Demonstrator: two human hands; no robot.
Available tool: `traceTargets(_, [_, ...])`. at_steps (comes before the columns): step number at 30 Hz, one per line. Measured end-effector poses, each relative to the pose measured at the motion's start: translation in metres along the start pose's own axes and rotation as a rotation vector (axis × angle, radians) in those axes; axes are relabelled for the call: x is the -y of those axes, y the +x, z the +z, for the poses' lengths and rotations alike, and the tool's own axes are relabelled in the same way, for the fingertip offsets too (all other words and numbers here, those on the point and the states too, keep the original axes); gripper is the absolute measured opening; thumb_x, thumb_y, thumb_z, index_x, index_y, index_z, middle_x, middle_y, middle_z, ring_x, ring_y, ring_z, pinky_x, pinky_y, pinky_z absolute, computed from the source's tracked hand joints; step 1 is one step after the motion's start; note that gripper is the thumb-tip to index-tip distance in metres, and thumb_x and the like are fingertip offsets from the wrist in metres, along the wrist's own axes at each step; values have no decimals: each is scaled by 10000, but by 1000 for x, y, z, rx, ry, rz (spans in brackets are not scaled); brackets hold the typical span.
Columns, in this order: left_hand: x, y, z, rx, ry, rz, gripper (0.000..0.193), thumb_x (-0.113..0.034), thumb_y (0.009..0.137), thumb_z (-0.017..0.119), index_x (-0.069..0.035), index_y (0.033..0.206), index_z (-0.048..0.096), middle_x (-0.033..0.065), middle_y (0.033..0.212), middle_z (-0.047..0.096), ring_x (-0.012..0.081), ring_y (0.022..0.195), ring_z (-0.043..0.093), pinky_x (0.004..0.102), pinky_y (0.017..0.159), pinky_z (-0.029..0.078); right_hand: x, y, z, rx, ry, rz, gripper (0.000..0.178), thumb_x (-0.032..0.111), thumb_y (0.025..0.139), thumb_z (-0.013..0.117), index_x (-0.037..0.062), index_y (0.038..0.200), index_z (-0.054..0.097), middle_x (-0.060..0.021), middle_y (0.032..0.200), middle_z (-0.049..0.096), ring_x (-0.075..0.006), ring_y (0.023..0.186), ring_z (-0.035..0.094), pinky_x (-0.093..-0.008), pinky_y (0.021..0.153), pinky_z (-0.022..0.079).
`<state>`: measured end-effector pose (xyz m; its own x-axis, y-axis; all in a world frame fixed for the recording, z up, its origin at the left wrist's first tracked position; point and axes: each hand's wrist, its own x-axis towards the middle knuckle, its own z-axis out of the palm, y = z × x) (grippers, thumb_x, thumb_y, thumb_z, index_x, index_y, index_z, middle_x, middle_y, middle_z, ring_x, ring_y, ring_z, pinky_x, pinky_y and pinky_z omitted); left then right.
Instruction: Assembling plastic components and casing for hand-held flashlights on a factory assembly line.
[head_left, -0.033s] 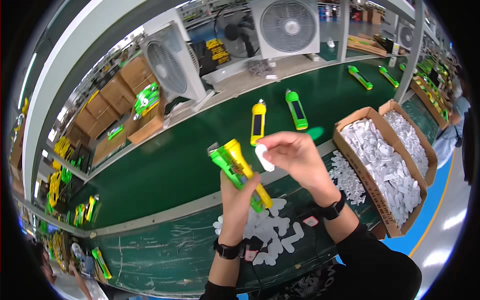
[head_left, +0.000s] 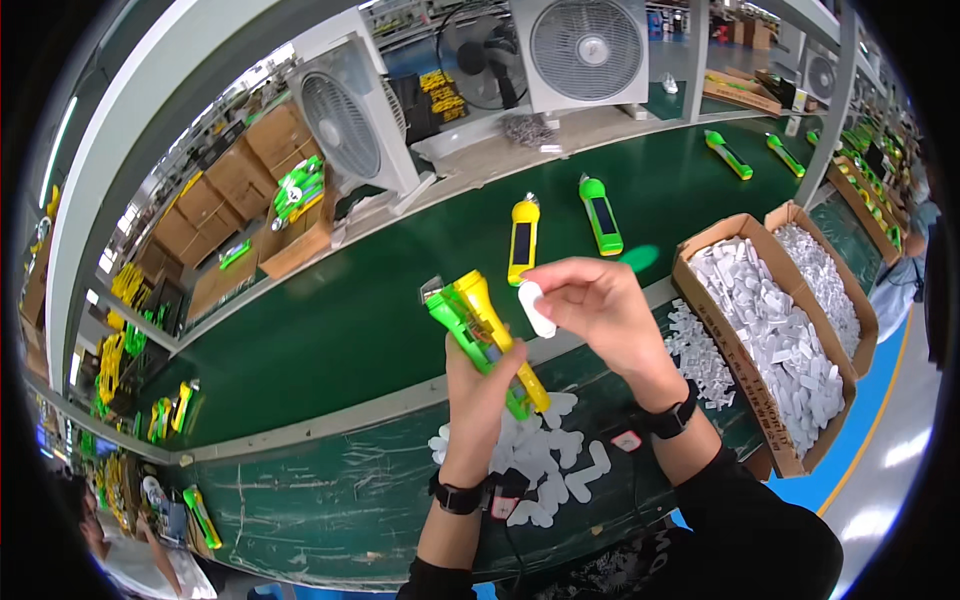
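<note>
My left hand [head_left: 476, 395] is wrapped round a green flashlight body [head_left: 459, 324] and a yellow flashlight body [head_left: 486, 312], held side by side with their heads tilted up and left. What lies between the two is partly hidden by my thumb. Just to the right, my right hand [head_left: 608, 315] pinches a white oblong plastic piece [head_left: 537, 309] between thumb and fingers, apart from the flashlights. Below my hands, a loose pile of similar white pieces [head_left: 545, 460] lies on the worn green bench [head_left: 320, 510].
Beyond my hands, a yellow flashlight [head_left: 522, 240] and a green flashlight [head_left: 601, 217] lie on the green belt [head_left: 400, 270]. On the right stand a cardboard box of white pieces [head_left: 770, 335] and another box of small clear parts [head_left: 817, 285]. Fans [head_left: 585, 50] line the far side.
</note>
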<state>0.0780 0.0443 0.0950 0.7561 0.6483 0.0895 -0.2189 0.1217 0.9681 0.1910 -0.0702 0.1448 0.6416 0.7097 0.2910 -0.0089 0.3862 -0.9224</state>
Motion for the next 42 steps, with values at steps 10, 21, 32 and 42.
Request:
traceTargets(10, [-15, -9, -10, 3, -25, -2, 453, -71, 779, 700, -19, 1124, 412, 65, 947, 553, 124, 818, 577, 262, 659, 480, 6, -8, 16, 77, -12, -101, 360, -145, 785, 570, -47, 1130, 601, -102, 1020, 648, -151, 945, 630, -275, 849, 513])
traceTargets(21, [-23, -16, -8, -15, -10, -3, 433, -54, 778, 699, -30, 1115, 428, 54, 940, 548, 119, 811, 573, 262, 671, 480, 16, -17, 23, 17, -30, -179, 322, -93, 804, 617, -1, 1111, 589, -52, 873, 616, -105, 798, 607, -281, 717, 512])
traceTargets(32, [-18, -6, -15, 2, -78, 17, 451, 18, 792, 653, -17, 1185, 434, 82, 1047, 548, 170, 905, 600, 308, 751, 509, 26, -2, 6, 624, 1319, -65, 250, 171, 933, 446, 178, 683, 458, 49, 711, 432, -128, 660, 421, -287, 641, 338])
traceTargets(42, [-27, -18, -28, 18, -22, -7, 531, -113, 764, 736, -15, 1178, 419, 74, 1060, 561, 148, 924, 568, 308, 823, 472, 44, -56, 27, 169, 268, -428, 233, 64, 816, 682, 57, 868, 456, -54, 759, 457, -123, 560, 514, -232, 486, 414])
